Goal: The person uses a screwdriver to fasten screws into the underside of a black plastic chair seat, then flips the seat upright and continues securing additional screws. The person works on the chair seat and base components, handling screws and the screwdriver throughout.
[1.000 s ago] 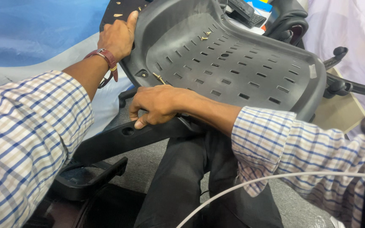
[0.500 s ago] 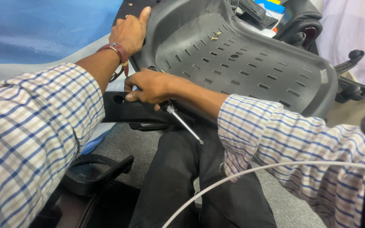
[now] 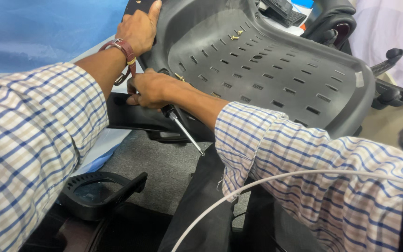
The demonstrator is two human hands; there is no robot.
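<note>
- Lower left of the frame: a loose black armrest lies on the grey floor, not on the chair, so by the look of it some fitting is left to do.
- Upper left: the left hand lies flat on the rim of the seat shell, fingers spread, pressing it steady; a red strap circles that wrist.
- Centre left: the right hand is clenched round a screwdriver, its shaft pointing down and right, away from the shell, so no screw is being driven just now. The fingers reach the shell's left edge, where a black bracket sits below.
- Centre to right: the shell is dark grey moulded plastic, slotted in rows, tilted, filling the upper middle of the frame.
- A few brass screws lie loose in its hollow, so I judge the fastening is only partly done.
</note>
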